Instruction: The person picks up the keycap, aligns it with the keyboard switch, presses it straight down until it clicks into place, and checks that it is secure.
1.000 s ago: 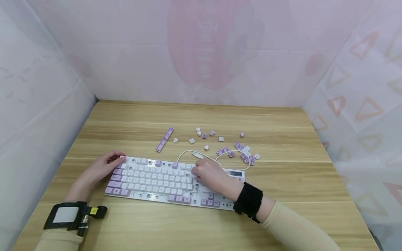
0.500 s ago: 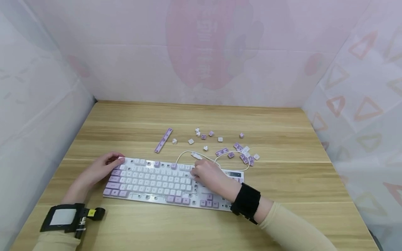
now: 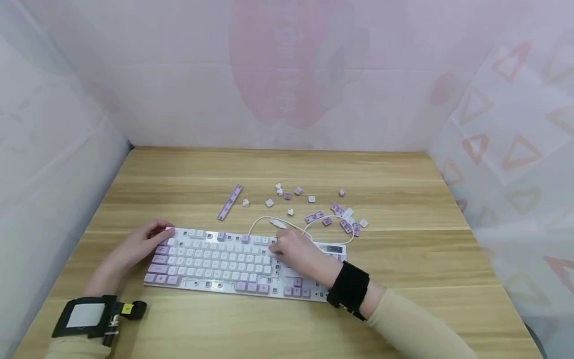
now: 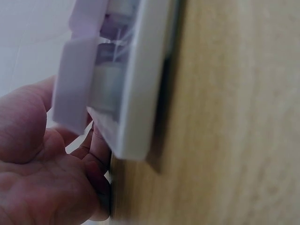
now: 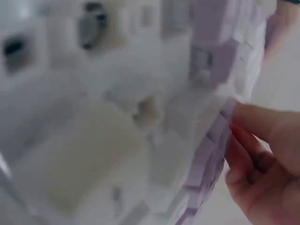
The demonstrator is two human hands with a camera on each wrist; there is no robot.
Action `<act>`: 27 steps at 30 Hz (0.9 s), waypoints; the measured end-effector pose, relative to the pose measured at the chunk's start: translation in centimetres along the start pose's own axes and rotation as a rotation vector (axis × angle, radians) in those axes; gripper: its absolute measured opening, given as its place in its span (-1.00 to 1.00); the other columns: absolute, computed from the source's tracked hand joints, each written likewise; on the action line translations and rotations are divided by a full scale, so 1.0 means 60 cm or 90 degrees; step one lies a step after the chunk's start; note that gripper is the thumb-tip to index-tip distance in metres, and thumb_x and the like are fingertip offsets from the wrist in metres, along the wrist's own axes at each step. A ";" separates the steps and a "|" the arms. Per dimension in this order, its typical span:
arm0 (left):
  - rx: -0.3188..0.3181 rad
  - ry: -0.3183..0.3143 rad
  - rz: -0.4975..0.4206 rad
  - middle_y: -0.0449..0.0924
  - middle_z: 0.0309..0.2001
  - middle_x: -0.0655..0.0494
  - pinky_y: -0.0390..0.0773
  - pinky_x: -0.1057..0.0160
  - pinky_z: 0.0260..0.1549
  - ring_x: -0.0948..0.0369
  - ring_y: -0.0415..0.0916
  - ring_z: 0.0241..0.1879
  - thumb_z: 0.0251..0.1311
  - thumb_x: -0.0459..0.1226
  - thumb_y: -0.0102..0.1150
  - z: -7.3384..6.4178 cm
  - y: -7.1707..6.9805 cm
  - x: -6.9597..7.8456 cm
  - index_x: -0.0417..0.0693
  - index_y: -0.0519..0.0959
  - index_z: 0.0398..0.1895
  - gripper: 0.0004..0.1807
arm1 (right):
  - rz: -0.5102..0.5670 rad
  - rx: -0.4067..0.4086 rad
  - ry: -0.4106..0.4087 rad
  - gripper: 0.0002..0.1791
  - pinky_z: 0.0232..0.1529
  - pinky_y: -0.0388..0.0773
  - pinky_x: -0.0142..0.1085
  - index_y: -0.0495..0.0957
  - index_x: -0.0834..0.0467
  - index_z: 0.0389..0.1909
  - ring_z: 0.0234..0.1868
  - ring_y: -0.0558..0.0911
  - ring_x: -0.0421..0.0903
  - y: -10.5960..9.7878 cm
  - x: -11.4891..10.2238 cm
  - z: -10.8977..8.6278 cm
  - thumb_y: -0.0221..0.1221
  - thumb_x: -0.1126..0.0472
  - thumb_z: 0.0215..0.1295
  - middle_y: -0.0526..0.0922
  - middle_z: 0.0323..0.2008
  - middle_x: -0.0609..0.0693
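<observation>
A white keyboard (image 3: 215, 259) with white and purple keycaps lies on the table, several of its switches bare. My left hand (image 3: 139, 244) grips its far left corner, thumb over the top edge and fingers behind; the left wrist view shows that hand beside the keyboard's side wall (image 4: 140, 93). Bent over the upper right part of the board, my right hand (image 3: 298, 252) pinches a small whitish keycap (image 3: 272, 248) at the ends of finger and thumb. The right wrist view is blurred, and the keycap cannot be made out there.
Beyond the keyboard lie loose white and purple keycaps (image 3: 311, 199), among them a long purple spacebar (image 3: 230, 202). A white cable (image 3: 332, 216) with a plug (image 3: 278, 223) loops behind the right hand. Cloth walls (image 3: 287, 109) stand around the table (image 3: 381, 189).
The whole head view has shifted slightly, so everything sits a little further left. Both hands keep their places on the keyboard; no loose keycap has moved visibly.
</observation>
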State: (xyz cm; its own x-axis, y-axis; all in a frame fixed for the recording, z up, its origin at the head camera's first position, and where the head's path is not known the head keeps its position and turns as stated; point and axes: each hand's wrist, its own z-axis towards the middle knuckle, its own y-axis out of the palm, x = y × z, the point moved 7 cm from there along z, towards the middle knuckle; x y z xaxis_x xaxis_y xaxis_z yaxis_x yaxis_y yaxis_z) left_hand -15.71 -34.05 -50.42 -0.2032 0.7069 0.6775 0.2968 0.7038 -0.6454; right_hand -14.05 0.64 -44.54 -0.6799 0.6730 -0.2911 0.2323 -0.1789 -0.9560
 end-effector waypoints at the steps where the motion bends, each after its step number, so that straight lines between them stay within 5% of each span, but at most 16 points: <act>1: -0.001 0.001 0.001 0.39 0.22 -0.28 0.35 0.10 -0.04 -0.09 0.34 0.09 0.42 0.24 -0.11 0.000 0.000 -0.001 -0.18 0.34 0.34 -0.26 | 0.013 -0.004 0.003 -0.87 -0.38 0.35 -0.48 0.78 0.04 -0.19 -0.45 0.39 -0.27 -0.001 0.002 0.000 0.29 0.19 0.31 0.57 -0.45 -0.10; 8: 0.007 0.003 0.005 0.43 0.17 -0.23 0.34 0.21 -0.09 0.00 0.34 0.05 0.43 0.22 -0.09 -0.001 -0.002 -0.004 -0.18 0.35 0.32 -0.28 | 0.015 0.011 -0.041 -0.86 -0.27 0.52 -0.47 0.78 0.05 -0.24 -0.35 0.56 -0.25 -0.011 -0.002 0.002 0.24 0.24 0.36 0.65 -0.36 -0.09; 14: 0.004 -0.003 0.004 0.41 0.17 -0.24 0.33 0.18 -0.10 -0.03 0.33 0.05 0.41 0.24 -0.10 0.002 -0.003 -0.002 -0.19 0.33 0.35 -0.25 | 0.084 0.006 0.004 -0.82 -0.03 0.61 -0.42 0.73 0.09 -0.09 -0.11 0.70 -0.18 -0.018 0.013 0.003 0.25 0.23 0.35 0.74 -0.13 -0.03; 24: 0.013 -0.003 -0.004 0.40 0.18 -0.27 0.33 0.14 -0.08 -0.06 0.33 0.06 0.42 0.24 -0.11 0.009 -0.004 0.004 -0.20 0.34 0.34 -0.24 | 0.097 0.073 0.072 -0.78 -0.13 0.65 -0.28 0.69 0.23 -0.05 -0.17 0.71 -0.06 -0.077 0.081 -0.003 0.22 0.37 0.32 0.74 -0.13 0.10; 27: 0.014 0.000 -0.003 0.41 0.17 -0.26 0.33 0.15 -0.09 -0.04 0.34 0.05 0.42 0.23 -0.11 0.009 -0.003 0.006 -0.19 0.34 0.34 -0.26 | 0.090 0.059 0.110 -0.75 -0.12 0.65 -0.26 0.67 0.23 0.01 -0.16 0.71 -0.04 -0.088 0.108 -0.005 0.19 0.39 0.35 0.74 -0.10 0.12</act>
State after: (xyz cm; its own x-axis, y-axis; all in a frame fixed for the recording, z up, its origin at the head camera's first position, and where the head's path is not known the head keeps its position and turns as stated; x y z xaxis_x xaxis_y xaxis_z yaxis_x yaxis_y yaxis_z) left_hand -16.34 -33.89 -50.21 -0.2047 0.7038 0.6803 0.2749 0.7084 -0.6501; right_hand -19.48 6.13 -41.33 -0.5138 0.7479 -0.4203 0.2474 -0.3399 -0.9073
